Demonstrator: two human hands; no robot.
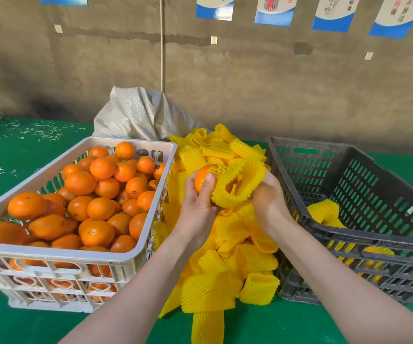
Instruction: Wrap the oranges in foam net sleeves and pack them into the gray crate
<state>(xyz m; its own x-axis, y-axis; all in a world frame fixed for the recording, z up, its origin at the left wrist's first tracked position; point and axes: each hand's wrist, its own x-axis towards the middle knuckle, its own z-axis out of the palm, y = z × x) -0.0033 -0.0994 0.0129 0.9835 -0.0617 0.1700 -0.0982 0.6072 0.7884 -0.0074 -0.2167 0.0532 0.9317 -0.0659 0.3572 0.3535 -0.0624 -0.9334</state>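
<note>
1. While the left hand [198,202] curls its thumb and fingers round one bare round orange [202,180], the right hand [270,202] grips one yellow foam net sleeve [240,184], its fingers tucked into the stretched-open mouth.
2. One edge of that sleeve's mesh lies over the orange's upper right side. Both are held up between the two crates, above the heap of sleeves.
3. Below the hands, a pile of loose yellow foam sleeves [225,247] spreads over the green table cover [14,150]. It holds well over a dozen, too tangled to count exactly.
4. On the left stands one white slotted plastic crate [59,254], heaped with bare oranges [101,167]. Roughly thirty show on top, and more show through its side slots.
5. On the right stands one gray slotted plastic crate [344,155]. One sleeved orange [323,211] lies plainly on its floor, and the yellow glimpsed through the front slots may be a few more.
6. One white woven sack [138,115] slumps behind the pile. Five blue-and-white posters [215,8] hang on the wall, cut off by the top edge.
</note>
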